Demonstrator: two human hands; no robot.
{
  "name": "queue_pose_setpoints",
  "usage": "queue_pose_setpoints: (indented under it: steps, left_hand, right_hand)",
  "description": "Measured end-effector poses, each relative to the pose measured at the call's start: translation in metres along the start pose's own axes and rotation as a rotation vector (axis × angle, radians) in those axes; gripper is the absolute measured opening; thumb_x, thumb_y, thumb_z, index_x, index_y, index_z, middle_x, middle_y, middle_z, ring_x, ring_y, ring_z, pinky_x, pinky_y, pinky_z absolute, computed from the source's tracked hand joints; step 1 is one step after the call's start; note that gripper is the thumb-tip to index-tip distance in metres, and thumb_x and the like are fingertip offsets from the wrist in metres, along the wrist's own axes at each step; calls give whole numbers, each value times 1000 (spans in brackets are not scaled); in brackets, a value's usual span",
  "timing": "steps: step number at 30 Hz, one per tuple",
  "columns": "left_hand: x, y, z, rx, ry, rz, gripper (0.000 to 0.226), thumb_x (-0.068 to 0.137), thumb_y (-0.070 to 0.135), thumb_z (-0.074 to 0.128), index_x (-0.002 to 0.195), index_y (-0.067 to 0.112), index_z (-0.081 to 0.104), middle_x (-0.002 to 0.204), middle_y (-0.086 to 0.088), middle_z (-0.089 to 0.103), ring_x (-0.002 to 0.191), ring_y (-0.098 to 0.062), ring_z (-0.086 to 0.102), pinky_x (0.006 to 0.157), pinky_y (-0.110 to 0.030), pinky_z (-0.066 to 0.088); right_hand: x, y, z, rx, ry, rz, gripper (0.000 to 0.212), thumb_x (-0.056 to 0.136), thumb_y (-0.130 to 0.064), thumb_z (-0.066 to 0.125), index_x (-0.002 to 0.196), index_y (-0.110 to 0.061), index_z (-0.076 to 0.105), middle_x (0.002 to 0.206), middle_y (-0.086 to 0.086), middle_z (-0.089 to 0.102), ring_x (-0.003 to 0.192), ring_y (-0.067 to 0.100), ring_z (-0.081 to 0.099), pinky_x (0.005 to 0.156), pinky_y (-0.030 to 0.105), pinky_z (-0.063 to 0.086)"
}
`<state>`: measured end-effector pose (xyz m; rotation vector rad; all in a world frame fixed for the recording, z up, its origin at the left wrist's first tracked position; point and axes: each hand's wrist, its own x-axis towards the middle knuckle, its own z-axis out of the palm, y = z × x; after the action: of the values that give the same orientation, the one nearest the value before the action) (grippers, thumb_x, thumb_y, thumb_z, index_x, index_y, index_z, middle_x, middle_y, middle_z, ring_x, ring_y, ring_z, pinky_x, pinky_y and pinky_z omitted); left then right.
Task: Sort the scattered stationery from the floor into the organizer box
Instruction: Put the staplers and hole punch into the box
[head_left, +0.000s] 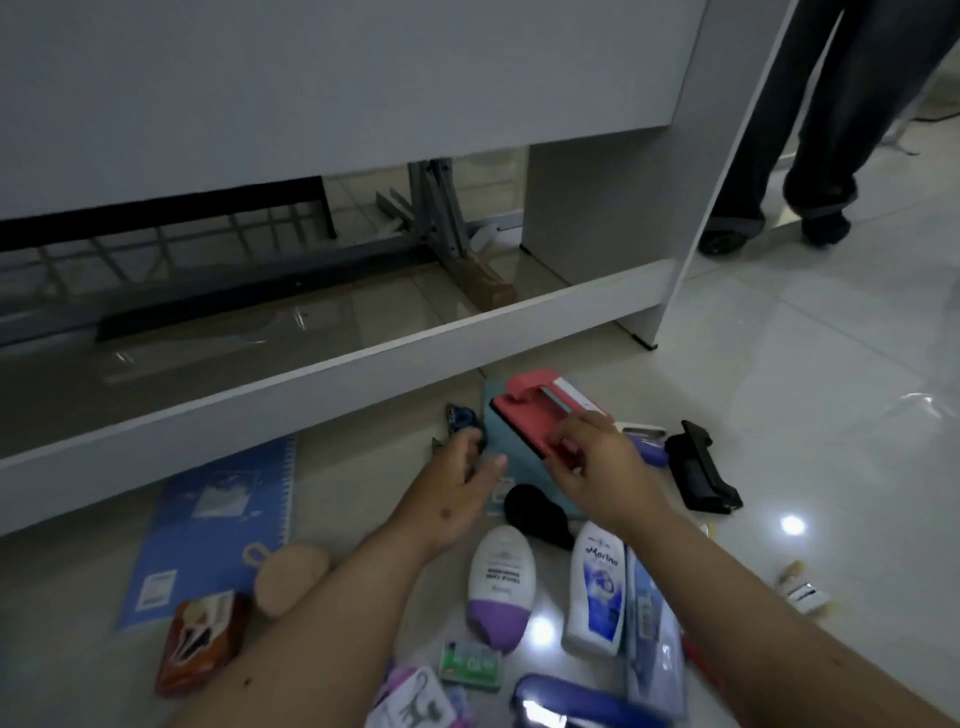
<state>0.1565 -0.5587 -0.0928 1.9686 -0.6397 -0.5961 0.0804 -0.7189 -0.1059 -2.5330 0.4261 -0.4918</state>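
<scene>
Red punch (540, 415) lies on the teal box (511, 457); our right hand (597, 467) pinches its edge to shift it, our left hand (460, 480) loosely curled, empty.

Two hands (462, 473); two lotion bottles (501, 584) (one purple-capped); one blue notebook (208, 525); one black hole punch (701, 467); one red tool (540, 415); one green box (471, 665); one blue stapler (571, 701).

We seem to be in an office.
White desk panels (311, 93), glossy tiled floor (805, 338), metal legs (436, 208).
</scene>
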Motion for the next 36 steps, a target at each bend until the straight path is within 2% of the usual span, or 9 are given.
queue_pose_setpoints:
  steps: [2, 5, 11, 17, 20, 23, 26, 29, 36]
  left_hand:
    - [-17, 4, -13, -136, 82, -62, 34, 97, 30, 44, 127, 15, 43, 109, 5, 53, 89, 0, 51, 73, -5, 42]
    - [-43, 7, -34, -426, 201, -201, 47, 95, 42, 43, 131, 13, 41, 119, -10, 57, 89, -17, 60, 83, -28, 47]
    - [-120, 10, -87, -751, 356, -330, 51, 86, 42, 60, 125, 13, 47, 108, -13, 64, 84, -24, 66, 67, -35, 53]
    - [-193, 9, -140, -657, 474, -288, 40, 87, 18, 62, 122, 2, 50, 97, -14, 65, 73, -19, 63, 63, -34, 54]
    - [-232, 7, -167, -620, 536, -272, 37, 88, 16, 61, 121, 3, 51, 96, -11, 62, 74, -18, 61, 67, -35, 54]
    - [-275, -1, -192, -597, 604, -254, 35, 88, 15, 61, 121, 7, 51, 102, -10, 60, 76, -16, 59, 62, -33, 52]
    - [-327, -14, -214, -573, 646, -246, 30, 89, 13, 60, 117, 10, 49, 96, -6, 58, 74, -14, 58, 62, -33, 52]
    - [-375, -29, -234, -541, 655, -246, 27, 90, 10, 58, 115, 13, 50, 87, -1, 60, 69, -13, 59, 53, -25, 51]
    - [-441, -49, -291, -458, 692, -253, 37, 85, 9, 63, 120, 16, 55, 88, -5, 66, 72, -18, 62, 64, -28, 50]
  right_hand:
    - [-16, -25, -1, 11, -47, -83, 17, 77, -11, 66, 91, -2, 66, 100, 11, 61, 86, 30, 60, 72, 31, 46]
    - [-36, -63, -2, 19, -122, -236, 20, 72, -16, 60, 87, -4, 66, 97, 11, 62, 81, 28, 61, 70, 25, 44]
    - [-73, -146, -4, 23, -218, -459, 18, 74, -17, 60, 89, -9, 62, 103, 8, 60, 80, 30, 59, 71, 38, 53]
    - [-109, -219, -1, -3, -294, -599, 24, 76, -19, 59, 96, -7, 64, 116, 15, 57, 91, 35, 61, 75, 44, 56]
    - [-127, -255, 3, 156, -235, -562, 39, 80, -16, 65, 118, -10, 59, 140, 15, 35, 109, 23, 52, 89, 26, 49]
    - [-142, -300, 9, 356, -269, -399, 58, 86, -19, 65, 138, -20, 40, 145, 4, 20, 112, 7, 42, 92, 14, 40]
    - [-157, -347, 23, 391, -349, -318, 67, 88, -30, 62, 144, -21, 26, 145, 1, 23, 125, 16, 40, 105, 33, 41]
    - [-171, -394, 36, 371, -460, -290, 71, 89, -40, 58, 147, -21, 21, 151, 2, 22, 135, 20, 31, 107, 34, 35]
    - [-199, -473, 63, 475, -715, -340, 55, 84, -24, 68, 132, -21, 41, 118, -2, 55, 106, 16, 56, 93, 35, 49]
